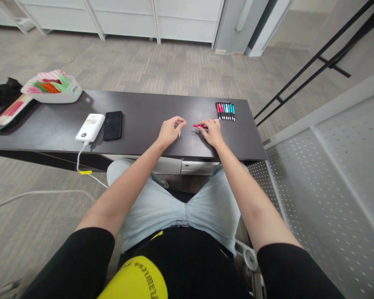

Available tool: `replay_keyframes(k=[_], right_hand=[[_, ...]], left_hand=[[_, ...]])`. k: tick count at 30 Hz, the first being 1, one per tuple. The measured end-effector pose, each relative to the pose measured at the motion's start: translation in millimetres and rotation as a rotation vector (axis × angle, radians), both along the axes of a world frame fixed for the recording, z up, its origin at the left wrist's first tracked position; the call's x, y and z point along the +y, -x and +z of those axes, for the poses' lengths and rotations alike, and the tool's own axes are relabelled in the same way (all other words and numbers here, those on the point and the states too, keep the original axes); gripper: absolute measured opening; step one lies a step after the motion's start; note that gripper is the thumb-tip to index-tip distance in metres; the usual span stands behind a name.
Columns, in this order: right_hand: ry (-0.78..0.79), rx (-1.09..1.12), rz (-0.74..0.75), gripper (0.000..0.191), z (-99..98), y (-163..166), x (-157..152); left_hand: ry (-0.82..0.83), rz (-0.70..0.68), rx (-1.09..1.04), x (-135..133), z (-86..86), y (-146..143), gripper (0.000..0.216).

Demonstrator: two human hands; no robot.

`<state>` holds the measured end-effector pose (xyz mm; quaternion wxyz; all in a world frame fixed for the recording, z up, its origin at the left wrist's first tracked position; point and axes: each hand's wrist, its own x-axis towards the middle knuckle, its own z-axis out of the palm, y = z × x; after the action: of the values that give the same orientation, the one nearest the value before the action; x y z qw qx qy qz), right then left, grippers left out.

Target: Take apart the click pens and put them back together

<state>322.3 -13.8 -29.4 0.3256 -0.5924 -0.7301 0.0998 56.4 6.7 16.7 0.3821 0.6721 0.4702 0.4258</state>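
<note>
My left hand [171, 128] rests on the dark table [143, 137] with its fingers curled; a thin white piece [180, 133] pokes out beside the fingertips, and I cannot tell whether the fingers pinch it. My right hand [210, 130] lies a short way to the right, fingers closed on a red pen part [198, 126] that points left toward the other hand. A row of several red, black and teal pens [225, 111] lies side by side just beyond my right hand.
A black phone [112, 125] and a white power bank [90, 127] with a white cable [81, 160] lie at the left. Farther left stand a white tray of coloured pieces [53, 87] and a dark flat tray [6, 114]. A perforated metal panel [336, 174] is at the right.
</note>
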Motion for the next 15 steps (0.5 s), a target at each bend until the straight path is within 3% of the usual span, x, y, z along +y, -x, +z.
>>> replay_keyframes(k=[7,11,15], right_hand=[[-0.024,0.145,0.002,0.027,8.1,8,-7],[-0.002,0.271,-0.053,0.031,5.4,24,-17],[0.020,0.369,0.001,0.037,0.5,35,-24]], left_hand=[[0.119,-0.005,-0.109,-15,10.4,5,0.009],[0.109,-0.069,-0.160,-18,5.8,9,0.016],[0.125,-0.048,-0.247,-22,-3.1,6,0.031]])
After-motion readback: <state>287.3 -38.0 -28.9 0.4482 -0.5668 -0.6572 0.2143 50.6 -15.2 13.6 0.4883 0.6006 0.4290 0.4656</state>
